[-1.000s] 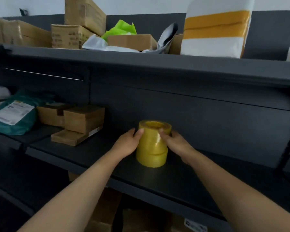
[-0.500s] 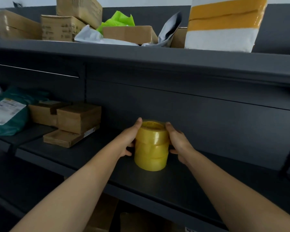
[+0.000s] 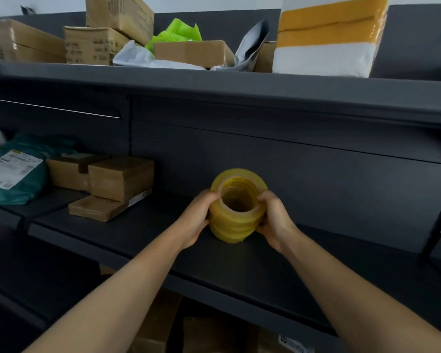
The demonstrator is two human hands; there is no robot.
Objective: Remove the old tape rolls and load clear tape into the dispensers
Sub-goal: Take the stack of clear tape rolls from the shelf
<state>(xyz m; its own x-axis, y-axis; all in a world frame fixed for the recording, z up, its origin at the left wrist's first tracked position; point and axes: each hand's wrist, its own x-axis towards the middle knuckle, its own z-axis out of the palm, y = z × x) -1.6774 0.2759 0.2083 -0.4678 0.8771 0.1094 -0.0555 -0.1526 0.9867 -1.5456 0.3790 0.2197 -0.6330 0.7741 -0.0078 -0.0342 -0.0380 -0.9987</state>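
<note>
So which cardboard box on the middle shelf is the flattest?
The thin box at the front, left of the tape rolls; a taller box sits on it.

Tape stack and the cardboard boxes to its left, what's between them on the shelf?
In the head view, only the left hand gripping the tape stack; otherwise bare shelf up to the cardboard boxes.

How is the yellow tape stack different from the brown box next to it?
The tape stack is round, shiny yellow, with a hole down its middle; the brown box is square-cornered, dull and closed. The tape stack is tilted, gripped by the left hand and right hand; the brown box lies flat on a flatter box, untouched. Both are at the same dark shelf.
</note>
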